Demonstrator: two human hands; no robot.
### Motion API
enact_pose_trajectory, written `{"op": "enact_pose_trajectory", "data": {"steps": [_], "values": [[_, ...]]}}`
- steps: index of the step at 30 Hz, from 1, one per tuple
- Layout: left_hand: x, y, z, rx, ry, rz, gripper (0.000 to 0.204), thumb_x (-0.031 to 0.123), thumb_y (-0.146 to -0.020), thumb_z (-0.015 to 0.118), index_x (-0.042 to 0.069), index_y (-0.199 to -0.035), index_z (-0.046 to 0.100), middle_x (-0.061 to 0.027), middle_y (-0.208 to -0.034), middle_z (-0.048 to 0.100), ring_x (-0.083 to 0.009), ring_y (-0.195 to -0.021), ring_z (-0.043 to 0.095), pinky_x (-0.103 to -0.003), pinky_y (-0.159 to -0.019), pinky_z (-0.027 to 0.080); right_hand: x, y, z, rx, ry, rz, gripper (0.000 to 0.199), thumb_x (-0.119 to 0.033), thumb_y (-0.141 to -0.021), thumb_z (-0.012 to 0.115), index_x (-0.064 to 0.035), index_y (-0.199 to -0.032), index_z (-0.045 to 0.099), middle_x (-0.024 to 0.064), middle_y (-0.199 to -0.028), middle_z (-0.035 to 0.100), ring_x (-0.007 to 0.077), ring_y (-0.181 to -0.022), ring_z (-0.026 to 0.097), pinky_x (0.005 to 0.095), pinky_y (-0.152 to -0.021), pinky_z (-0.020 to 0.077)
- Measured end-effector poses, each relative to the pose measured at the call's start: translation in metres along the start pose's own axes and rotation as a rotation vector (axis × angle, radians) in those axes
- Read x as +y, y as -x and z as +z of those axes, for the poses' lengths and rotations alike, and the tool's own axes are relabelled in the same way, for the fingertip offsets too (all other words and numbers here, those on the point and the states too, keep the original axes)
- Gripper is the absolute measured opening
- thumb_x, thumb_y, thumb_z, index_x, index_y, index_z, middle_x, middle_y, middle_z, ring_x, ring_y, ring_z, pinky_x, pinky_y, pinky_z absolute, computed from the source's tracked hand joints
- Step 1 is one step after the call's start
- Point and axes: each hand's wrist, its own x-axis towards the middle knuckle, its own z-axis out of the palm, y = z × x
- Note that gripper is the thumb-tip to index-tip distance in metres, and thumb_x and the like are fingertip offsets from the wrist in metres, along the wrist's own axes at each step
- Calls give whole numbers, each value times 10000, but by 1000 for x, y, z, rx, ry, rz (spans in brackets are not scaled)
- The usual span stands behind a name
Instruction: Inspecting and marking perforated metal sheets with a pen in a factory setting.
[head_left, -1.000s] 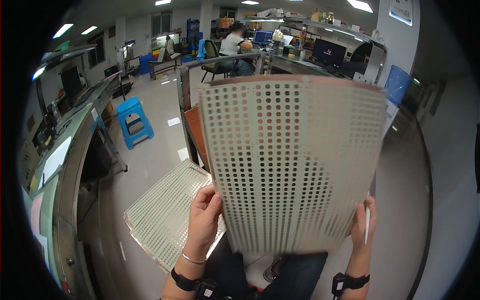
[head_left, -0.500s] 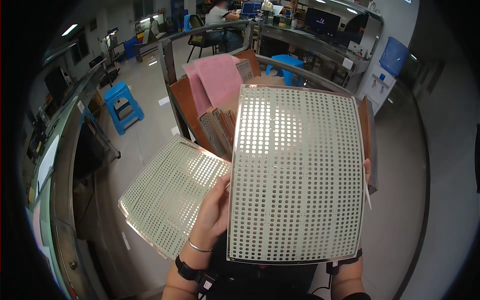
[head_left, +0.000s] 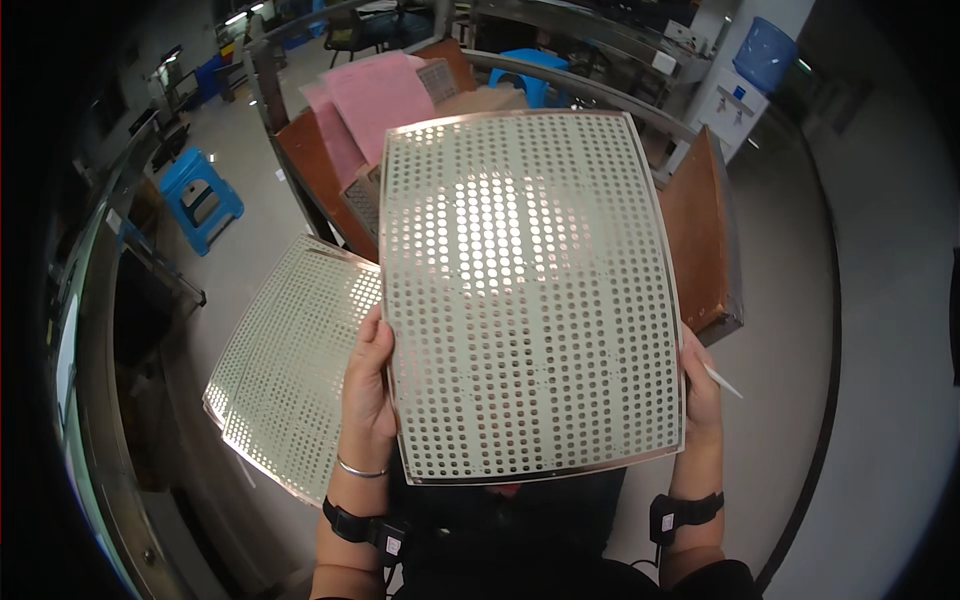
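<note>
— Holding what, there in the middle?

— Holding a perforated sheet, pale green with a coppery rim, up flat before the head camera. Catching the ceiling light through the holes near the top, so probably being tilted this way to check the holes.

— And the hands?

— Gripping it by the two side edges, low down. Left hand clenched on the left edge, thumb on the front, other fingers hidden behind. Right hand clasping the right edge, only partly showing; also pinching a thin white stick, pointing outward, perhaps to keep it ready.

— Holding at the edges for what reason?

— Likely to keep the face free of the fingers and untouched.

— Lying where, the other sheets?

— Resting lower left, a second perforated sheet of the same kind, slanting down beside the left hand. Behind, standing on a brown trolley, pink paper sheets leaning with more plates. Further left, a blue stool on the floor.
</note>
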Motion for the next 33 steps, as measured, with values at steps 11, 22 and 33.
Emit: {"op": "enact_pose_trajectory", "data": {"steps": [11,22,33], "values": [[-9,-9,6,-13,-115,48,380,146,-962,443,4,-1310,386,-153,-1237,537,-233,-1083,584,-354,-889,531,-15,3,13,90,38,-44,470,-161,-960,422,89,-1350,341,164,-1265,524,174,-1123,549,283,-938,442],[0,-10,-11,28,-218,-55,546,239,-935,517,34,-1397,312,-155,-1376,420,-263,-1223,458,-397,-1000,421,-25,0,29,168,56,-41,507,-104,-872,474,102,-1323,368,203,-1212,548,213,-1067,582,322,-917,472],[82,24,-62,298,-630,257,286,139,-960,460,4,-1203,523,-116,-1154,586,-153,-966,588,-287,-848,485,9,-146,-1,494,365,-219,367,28,-883,428,90,-1241,479,156,-1117,592,191,-963,594,284,-848,461]]}}
